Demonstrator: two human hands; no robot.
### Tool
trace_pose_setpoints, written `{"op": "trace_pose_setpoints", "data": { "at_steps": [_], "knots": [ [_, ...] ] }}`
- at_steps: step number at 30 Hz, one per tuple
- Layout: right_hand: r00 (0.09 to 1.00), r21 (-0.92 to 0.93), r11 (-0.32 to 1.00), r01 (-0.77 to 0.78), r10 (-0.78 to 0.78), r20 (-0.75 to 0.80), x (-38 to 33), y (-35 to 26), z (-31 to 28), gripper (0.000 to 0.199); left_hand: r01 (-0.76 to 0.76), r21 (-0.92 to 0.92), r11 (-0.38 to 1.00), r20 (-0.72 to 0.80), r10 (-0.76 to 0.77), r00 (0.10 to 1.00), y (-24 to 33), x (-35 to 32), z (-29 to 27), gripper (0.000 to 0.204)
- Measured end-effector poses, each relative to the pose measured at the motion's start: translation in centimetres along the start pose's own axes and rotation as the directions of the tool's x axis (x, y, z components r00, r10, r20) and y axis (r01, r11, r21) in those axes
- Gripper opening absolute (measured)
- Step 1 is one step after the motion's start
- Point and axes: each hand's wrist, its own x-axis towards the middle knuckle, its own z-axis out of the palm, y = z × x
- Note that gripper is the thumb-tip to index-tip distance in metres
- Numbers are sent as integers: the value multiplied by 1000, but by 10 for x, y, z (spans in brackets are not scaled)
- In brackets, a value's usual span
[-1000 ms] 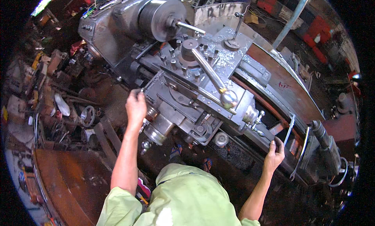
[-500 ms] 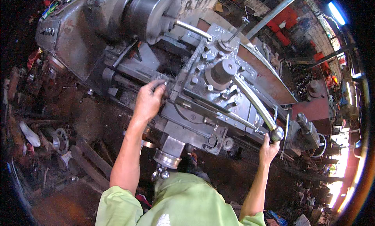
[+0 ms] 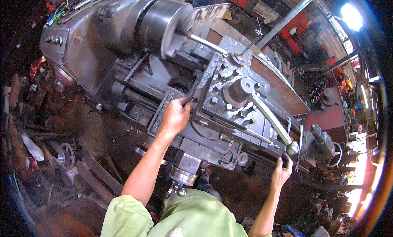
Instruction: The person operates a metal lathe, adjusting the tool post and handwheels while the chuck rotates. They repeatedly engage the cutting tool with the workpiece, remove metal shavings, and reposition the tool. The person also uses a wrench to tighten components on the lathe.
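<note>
Across the metal lathe, my left hand (image 3: 176, 117) is closed at the left edge of the tool slide (image 3: 208, 116). Its fingertips pinch at a dark, narrow piece there that I cannot make out. My right hand (image 3: 281, 171) is just below the ball end of a long lever (image 3: 272, 118), thumb and fingers loosely bent and apart, with nothing visible in them. That lever runs from the round hub of the tool post (image 3: 239, 92). A slim bar (image 3: 208, 45) stretches between the chuck (image 3: 166, 26) and the tool post's far side. Metal chips lie on the slide.
A ball-handled crank (image 3: 178, 188) juts from the carriage close to my body. The tailstock (image 3: 321, 140) with its handwheel (image 3: 336, 154) stands at the right. A slanting metal pole (image 3: 288, 18) crosses beyond the lathe. Pulleys and scrap metal crowd the floor at left.
My left hand has shifted right along the slide, uncovering a chip-strewn ledge. My right hand has dropped slightly away from the lever's ball end. The whole view has moved a little.
</note>
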Motion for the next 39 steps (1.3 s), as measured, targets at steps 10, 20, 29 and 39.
{"op": "trace_pose_setpoints", "data": {
  "at_steps": [10, 20, 29, 39],
  "knots": [
    [1000, 118, 993, 12, -14, 20, 1, -20, 5, 24, -9, 262, 965, 143, -29, 989, 25, 21, -14, 24],
    [998, 209, 976, -65, 68, -6, 4, -1, -13, 24, 137, 71, 988, 13, -139, 990, 23, 2, 2, 26],
    [996, 205, 975, -90, 88, 19, 10, 5, -16, 25, -63, 359, 931, 277, -42, 960, 39, 33, -33, 29],
    [997, 136, 988, -77, 77, 2, 15, 14, -18, 24, -564, 506, 652, 240, 522, 819, 12, 47, -24, 22]
  ]
}}
